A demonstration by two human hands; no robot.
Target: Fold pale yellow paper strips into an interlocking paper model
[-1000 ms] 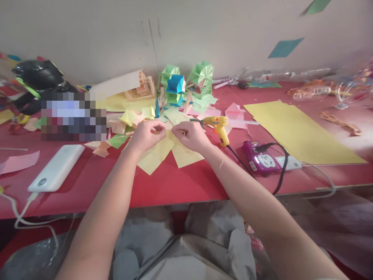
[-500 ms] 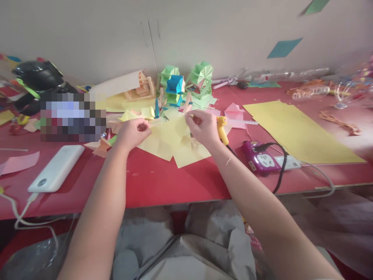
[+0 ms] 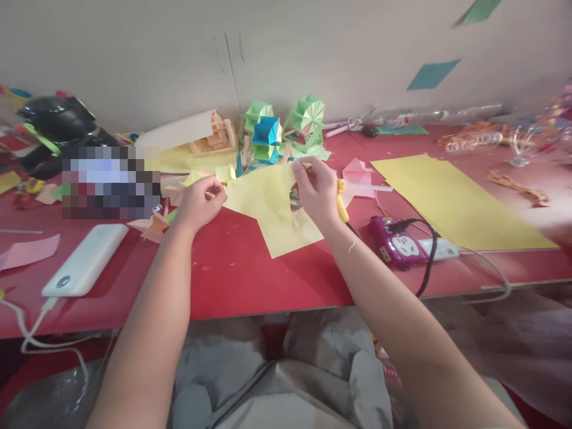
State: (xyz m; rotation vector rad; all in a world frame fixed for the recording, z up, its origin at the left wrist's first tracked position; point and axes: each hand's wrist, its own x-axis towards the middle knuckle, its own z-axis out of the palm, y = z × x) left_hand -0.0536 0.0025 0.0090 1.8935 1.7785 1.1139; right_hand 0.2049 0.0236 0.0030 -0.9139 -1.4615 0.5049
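A pale yellow sheet of paper (image 3: 263, 199) is stretched between my two hands above the red table (image 3: 250, 274). My left hand (image 3: 201, 202) pinches its left edge between thumb and fingers. At its upper right corner, my right hand (image 3: 318, 189) is closed on the paper the same way. More yellow paper (image 3: 308, 227) lies partly under the sheet, below my right hand. Just right of that hand is a yellow-handled tool (image 3: 342, 202) with a black cord, mostly hidden. Folded green paper shapes (image 3: 308, 116) and a blue one (image 3: 267, 130) stand behind the sheet.
A purple socket block (image 3: 397, 241) with plugged cords sits at the right, before a large yellow sheet (image 3: 456, 199). At the left are a white power bank (image 3: 87, 259) with a cable and a black object (image 3: 58, 125). Orange paper scraps (image 3: 154, 227) lie nearby.
The yellow sheet has been lifted and pulled flatter between my hands. My right hand has risen slightly and turned; the left has moved a little up and left.
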